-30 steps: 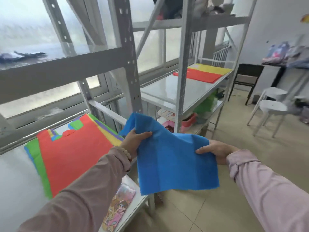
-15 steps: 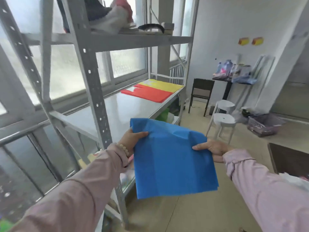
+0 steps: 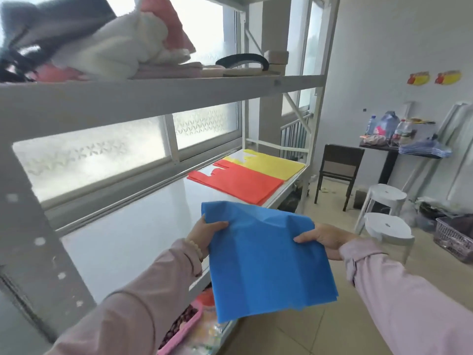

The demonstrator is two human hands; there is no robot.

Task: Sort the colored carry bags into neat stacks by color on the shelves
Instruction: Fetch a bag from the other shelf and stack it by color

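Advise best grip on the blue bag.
Top edge, one hand per side, coming in from left and right. The blue bag is thin, limp fabric hanging down; the left hand and right hand pinching near its upper corners hold it spread.

On the shelf (image 3: pixel 143 221), the near bag stack (image 3: pixel 238 184) lies touching the far bag stack (image 3: pixel 271 165).

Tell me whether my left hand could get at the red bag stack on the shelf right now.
Probably not yet. The left hand grips the blue bag, as does the right hand, and the red stack lies farther along the shelf. Nothing stands between them, though.
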